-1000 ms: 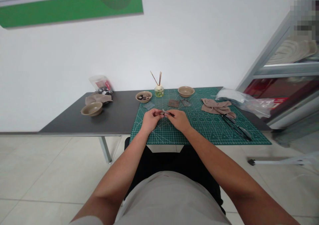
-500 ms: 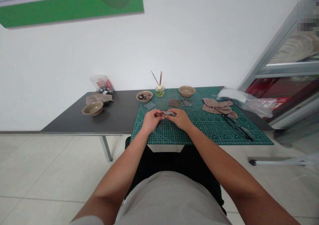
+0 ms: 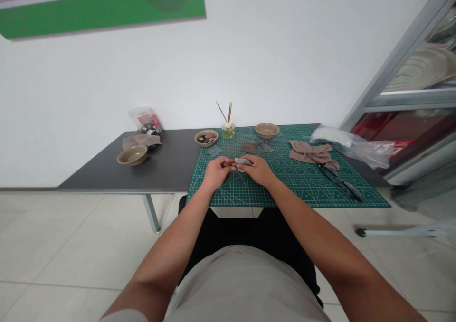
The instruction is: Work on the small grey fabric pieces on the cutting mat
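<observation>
Over the green cutting mat (image 3: 302,189) my left hand (image 3: 215,173) and my right hand (image 3: 257,169) meet, fingers pinched on a small grey piece of fabric (image 3: 242,161) held between them. Both hands are closed on it, just above the mat's near middle. Two more small fabric squares (image 3: 248,147) lie on the mat farther back, and a grey one (image 3: 213,151) lies at the mat's left edge.
A dark table (image 3: 156,167) carries tan bowls (image 3: 132,156), (image 3: 206,137), (image 3: 267,130), a reed diffuser (image 3: 228,128), beige cloth (image 3: 310,152), black scissors (image 3: 340,182), a plastic bag (image 3: 351,144) and a packet (image 3: 145,120). A metal shelf (image 3: 409,99) stands at the right.
The thin dark tool seen in my right hand a second ago no longer shows; the grey fabric piece now shows between my fingertips. My hands barely shifted.
</observation>
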`<state>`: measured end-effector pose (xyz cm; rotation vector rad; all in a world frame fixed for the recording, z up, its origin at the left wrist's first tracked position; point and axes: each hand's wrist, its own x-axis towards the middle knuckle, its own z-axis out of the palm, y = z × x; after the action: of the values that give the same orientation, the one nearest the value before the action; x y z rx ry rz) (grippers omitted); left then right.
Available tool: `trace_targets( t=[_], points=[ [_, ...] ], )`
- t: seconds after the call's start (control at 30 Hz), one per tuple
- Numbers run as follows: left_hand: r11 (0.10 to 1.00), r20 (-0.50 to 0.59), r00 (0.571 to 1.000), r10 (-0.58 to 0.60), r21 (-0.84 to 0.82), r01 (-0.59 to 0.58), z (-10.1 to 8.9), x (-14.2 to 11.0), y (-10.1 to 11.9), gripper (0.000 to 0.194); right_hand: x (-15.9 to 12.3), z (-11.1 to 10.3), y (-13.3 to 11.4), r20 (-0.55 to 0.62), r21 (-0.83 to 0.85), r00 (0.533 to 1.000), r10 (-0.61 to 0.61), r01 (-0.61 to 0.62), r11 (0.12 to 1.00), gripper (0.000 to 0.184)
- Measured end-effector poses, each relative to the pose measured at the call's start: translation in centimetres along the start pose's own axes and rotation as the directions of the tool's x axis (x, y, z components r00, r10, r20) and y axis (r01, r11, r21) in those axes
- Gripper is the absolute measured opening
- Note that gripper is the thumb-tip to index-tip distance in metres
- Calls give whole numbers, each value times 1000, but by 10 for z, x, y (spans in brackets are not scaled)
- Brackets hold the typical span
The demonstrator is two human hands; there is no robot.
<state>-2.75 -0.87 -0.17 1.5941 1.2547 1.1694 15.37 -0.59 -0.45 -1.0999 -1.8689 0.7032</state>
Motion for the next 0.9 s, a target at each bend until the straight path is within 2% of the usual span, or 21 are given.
trace_targets(
  t=[0.2,0.37,0.6,0.9],
  points=[
    [1000,7,1000,-2,5,2,0,0,0,21,-2,2,-4,-45,-68,999,-10,7,998,16],
    [999,-16,1000,13,44,-13,-1,0,1,20,-2,3,-6,-30,-104,999,-37,33,994,16],
    [996,8,1000,25,91,-25,-1,0,0,18,-3,1,-6,-48,-125,999,-20,14,992,14],
    [996,27,999,24,88,-26,-1,1,-5,16,-3,2,-5,-23,-58,999,-29,28,998,14]
  ],
)
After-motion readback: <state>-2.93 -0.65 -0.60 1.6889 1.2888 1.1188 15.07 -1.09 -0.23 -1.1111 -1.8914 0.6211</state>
